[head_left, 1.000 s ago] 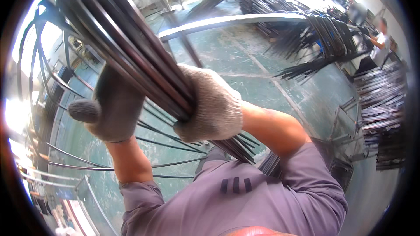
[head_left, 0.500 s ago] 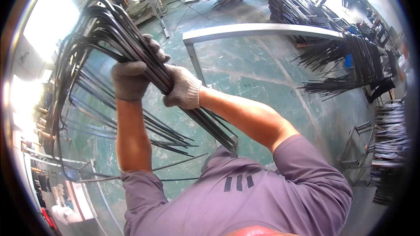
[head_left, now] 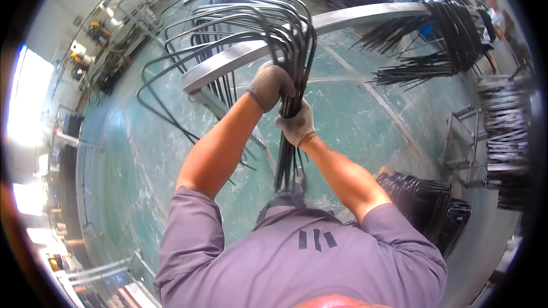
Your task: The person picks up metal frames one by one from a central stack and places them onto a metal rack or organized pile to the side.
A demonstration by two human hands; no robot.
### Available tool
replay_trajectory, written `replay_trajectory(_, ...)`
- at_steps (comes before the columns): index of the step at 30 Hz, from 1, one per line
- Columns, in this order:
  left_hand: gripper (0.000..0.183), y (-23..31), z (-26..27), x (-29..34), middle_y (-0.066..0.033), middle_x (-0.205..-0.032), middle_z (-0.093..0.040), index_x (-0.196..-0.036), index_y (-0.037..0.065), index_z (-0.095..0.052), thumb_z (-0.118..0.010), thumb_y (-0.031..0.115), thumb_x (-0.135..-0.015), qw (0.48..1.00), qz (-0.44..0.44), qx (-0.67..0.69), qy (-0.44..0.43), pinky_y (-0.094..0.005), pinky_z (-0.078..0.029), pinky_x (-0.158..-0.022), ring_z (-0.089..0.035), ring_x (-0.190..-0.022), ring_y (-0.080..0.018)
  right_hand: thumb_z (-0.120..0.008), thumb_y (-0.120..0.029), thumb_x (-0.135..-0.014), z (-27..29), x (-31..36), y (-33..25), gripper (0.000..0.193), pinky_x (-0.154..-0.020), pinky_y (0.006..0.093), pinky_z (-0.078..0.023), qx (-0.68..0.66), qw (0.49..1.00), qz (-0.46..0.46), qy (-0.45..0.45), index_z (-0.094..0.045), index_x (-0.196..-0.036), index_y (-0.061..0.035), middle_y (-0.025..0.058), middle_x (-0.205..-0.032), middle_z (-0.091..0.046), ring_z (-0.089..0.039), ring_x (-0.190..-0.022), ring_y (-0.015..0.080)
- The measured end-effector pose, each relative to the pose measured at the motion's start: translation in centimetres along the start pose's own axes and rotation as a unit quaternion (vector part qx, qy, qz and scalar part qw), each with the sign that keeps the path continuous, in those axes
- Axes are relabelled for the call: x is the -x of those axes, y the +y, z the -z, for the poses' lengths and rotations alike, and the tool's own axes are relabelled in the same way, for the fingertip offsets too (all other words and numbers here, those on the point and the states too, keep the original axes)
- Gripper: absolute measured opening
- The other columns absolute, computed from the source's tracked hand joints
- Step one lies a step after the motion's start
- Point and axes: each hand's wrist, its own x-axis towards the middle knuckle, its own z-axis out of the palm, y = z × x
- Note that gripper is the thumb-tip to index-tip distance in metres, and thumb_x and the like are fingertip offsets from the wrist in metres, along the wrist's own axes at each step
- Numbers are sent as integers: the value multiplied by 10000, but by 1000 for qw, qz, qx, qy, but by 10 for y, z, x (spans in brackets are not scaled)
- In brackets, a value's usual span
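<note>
Both my gloved hands grip a bundle of dark bent metal rods (head_left: 294, 63). My left hand (head_left: 270, 86) is closed round the upper part, just below the bends. Lower down, my right hand (head_left: 297, 123) wraps round the straight legs, which hang toward my feet. At the top the rods bend over into U shapes, and their other legs fan out to the left. The bent part straddles a grey metal rail (head_left: 228, 68), with legs on both sides of it. Whether the rods rest on the rail I cannot tell.
More dark bent rods (head_left: 456, 40) hang over the rail's right end. Another rod stack (head_left: 416, 199) lies on the floor by my right elbow. To the right are a metal frame stand (head_left: 463, 137) and stacked metal pieces (head_left: 505, 131). A person (head_left: 495, 20) is at the far right.
I have swung the rod bundle from the left to the rail, turning it more upright. Both hands have kept their hold and moved right with it.
</note>
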Motion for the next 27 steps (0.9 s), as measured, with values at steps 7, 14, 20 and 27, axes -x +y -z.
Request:
replay_trajectory(7, 420, 54, -48, -82, -200, -1046, -842, -1163, -15, -832, -818, 88, -757, 888, 447, 89, 59, -385, -653, -848, -826, -964, -277, -865, -202, -789, 24, -34, 38, 515, -980, 447, -603, 102, 990, -26, 97, -687, -1247, -48, 165, -1102, -781, -763, -1076, 375)
replay_trajectory(14, 396, 30, 68, 23, -143, -1152, -825, -1281, 27, -814, -823, 228, -941, 960, 130, -120, 219, -409, -599, -927, -776, -1013, -255, -878, -378, -899, 29, 27, 11, 654, -1105, 481, -583, 332, 940, -72, 18, -672, -1427, -52, 221, -1338, -766, -724, -1291, 413)
replay_trajectory(20, 483, -24, 128, -57, -146, -1376, -810, -1408, 75, -786, -705, 423, -1082, 927, 262, -149, 225, -412, -576, -1055, -769, -1185, -264, -866, -345, -866, 105, 201, 119, 661, -1088, 494, -607, 270, 932, -241, -8, -704, -1466, -120, 198, -1382, -778, -742, -1299, 395)
replay_trajectory(27, 336, -69, 57, -175, -113, -1116, -802, -1273, 73, -824, -643, 264, -1066, 902, -31, -431, -13, -416, -568, -890, -734, -970, -264, -739, -352, -926, 193, 489, 168, 453, -1007, 489, -622, 293, 748, -567, 181, -844, -1292, -106, 192, -1319, -815, -784, -1230, 378)
